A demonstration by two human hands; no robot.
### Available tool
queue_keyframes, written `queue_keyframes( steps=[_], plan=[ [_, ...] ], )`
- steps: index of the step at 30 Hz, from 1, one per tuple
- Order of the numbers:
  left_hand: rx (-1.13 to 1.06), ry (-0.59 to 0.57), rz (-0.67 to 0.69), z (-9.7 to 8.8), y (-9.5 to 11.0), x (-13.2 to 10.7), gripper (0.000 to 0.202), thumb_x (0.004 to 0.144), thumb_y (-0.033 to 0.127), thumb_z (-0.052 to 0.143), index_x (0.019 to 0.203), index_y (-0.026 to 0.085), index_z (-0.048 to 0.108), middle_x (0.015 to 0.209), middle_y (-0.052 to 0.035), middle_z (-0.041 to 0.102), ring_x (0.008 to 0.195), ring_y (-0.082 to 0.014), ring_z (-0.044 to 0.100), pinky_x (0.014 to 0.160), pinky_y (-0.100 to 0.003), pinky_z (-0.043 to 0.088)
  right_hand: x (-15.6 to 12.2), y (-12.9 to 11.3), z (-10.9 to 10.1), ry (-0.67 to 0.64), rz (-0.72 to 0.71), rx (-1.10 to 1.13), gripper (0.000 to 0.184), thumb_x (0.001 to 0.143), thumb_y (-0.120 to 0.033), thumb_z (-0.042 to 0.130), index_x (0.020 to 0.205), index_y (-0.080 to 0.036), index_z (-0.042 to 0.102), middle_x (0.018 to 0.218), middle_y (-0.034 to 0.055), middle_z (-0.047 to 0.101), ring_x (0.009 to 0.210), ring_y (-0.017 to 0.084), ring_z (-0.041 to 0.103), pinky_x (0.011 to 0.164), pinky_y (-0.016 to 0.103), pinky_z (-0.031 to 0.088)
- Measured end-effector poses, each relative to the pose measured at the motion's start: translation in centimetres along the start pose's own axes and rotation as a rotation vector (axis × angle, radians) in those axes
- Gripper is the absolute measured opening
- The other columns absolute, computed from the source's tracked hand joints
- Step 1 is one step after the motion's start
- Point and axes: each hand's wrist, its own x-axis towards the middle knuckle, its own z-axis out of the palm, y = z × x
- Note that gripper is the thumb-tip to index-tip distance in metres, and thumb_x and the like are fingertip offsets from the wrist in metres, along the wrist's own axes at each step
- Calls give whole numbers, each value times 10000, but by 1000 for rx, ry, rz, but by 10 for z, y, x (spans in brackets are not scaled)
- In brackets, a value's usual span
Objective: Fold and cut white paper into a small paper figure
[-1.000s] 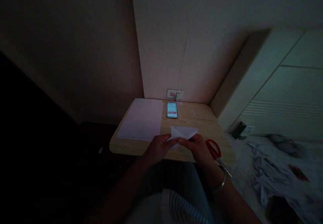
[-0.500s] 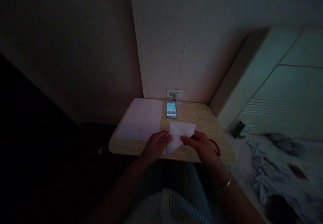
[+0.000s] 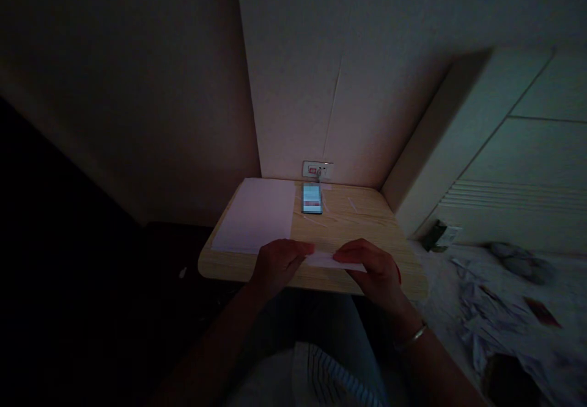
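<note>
Wall point(image 3: 293, 77): pale and dim, rising behind the far edge of the table point(image 3: 358, 230).
Headboard point(image 3: 518, 168): pale, panelled, at far right.
Bed point(image 3: 433, 272): right of the table, strewn with pale, crumpled-looking pieces point(image 3: 495, 315) too blurred to name; a dark green and white packet or box point(image 3: 440, 236) stands at its far side, contents hidden.
Tabletop: light wood with rounded corners, bearing paper on the left, a phone at the far middle and thin strips to the right.
Large white paper point(image 3: 257, 214): flat on the left half.
Left hand point(image 3: 279, 264): over the near edge, fingers and thumb pinched on the left end of the small white paper point(image 3: 323, 260).
Right hand point(image 3: 373, 269): apart from the left, clamped on the right part of that same piece.
Small white paper: between both hands, above the near middle of the table, seen nearly edge-on.
Phone point(image 3: 312, 198): screen lit.
Socket point(image 3: 318, 169): on the wall behind the phone, seemingly holding a plug.
Bracelet point(image 3: 413, 337): on the right wrist.
Red curved piece point(image 3: 398, 274): mostly hidden behind the right hand.
Thin strips point(image 3: 352, 205): pale, scattered.
</note>
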Motion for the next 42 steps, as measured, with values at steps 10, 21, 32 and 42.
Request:
queue_keyframes(
  steps=[10,21,32,42],
  plan=[
    [322,191,284,-5,-3,-11,186,819,114,572,943,221,661,953,-3,733,924,-132,669,715,-219,500,-18,3,-1,124,-256,-362,172,854,-166,517,938,-197,664,875,85,693,782,176,644,642,294,524],
    [14,172,324,2,-10,-12,186,825,131,573,990,191,636,1051,-56,696,1072,-177,598,840,-325,549,15,9,18,-27,915,775,371,763,-500,607,834,-144,682,728,47,672,597,121,587,571,246,465],
    [-482,55,-125,6,-7,-14,316,870,250,471,1152,201,604,1327,-113,517,1212,-230,489,980,-387,443,23,4,28,-125,947,665,291,680,-428,695,680,-138,667,553,-27,574,468,72,431,464,212,307],
    [-778,-120,-988,9,-1,23,174,620,288,712,656,134,641,603,5,637,540,-105,553,502,-204,400,23,7,32,-241,856,395,326,709,-449,645,627,-134,656,503,-36,524,443,64,371,429,205,258]
  ],
)
